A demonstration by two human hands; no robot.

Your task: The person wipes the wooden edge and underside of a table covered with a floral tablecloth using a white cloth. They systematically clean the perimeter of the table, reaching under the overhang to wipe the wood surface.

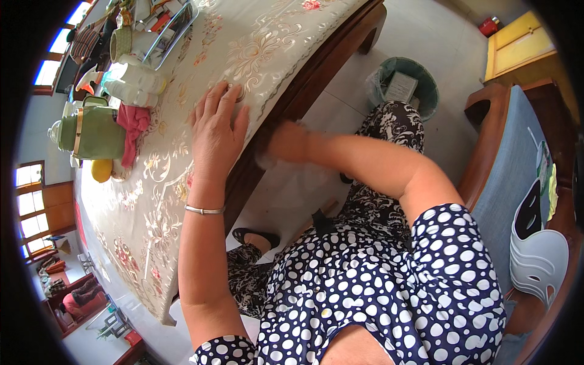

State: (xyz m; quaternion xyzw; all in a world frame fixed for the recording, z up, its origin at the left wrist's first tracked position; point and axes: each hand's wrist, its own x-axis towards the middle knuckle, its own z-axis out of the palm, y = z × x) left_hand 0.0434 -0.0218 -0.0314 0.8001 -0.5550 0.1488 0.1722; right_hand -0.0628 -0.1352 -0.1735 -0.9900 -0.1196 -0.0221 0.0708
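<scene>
The work sits at the table edge, centre of the frame, where the patterned tablecloth hangs over dark wood. The right hand is just below that edge, blurred, against the side of the table, with something pale and filmy, perhaps a cloth or bag, about it. I cannot tell whether its fingers are closed on that pale thing or merely brushing it; the blur hides the grip.

The left hand lies flat on the tablecloth just above, fingers spread and a little apart, palm down, holding nothing. A thin bangle rings its wrist.

To do this well, I judge the flat hand should press firmly enough to stop the tablecloth sliding while the other hand works under the rim, and the strokes should follow the edge rather than tug at the overhang.

Toward the upper left stand a green kettle, a pink rag and a yellow fruit. A bin stands on the floor at upper right, and a blue-cushioned bench runs down the right side.
</scene>
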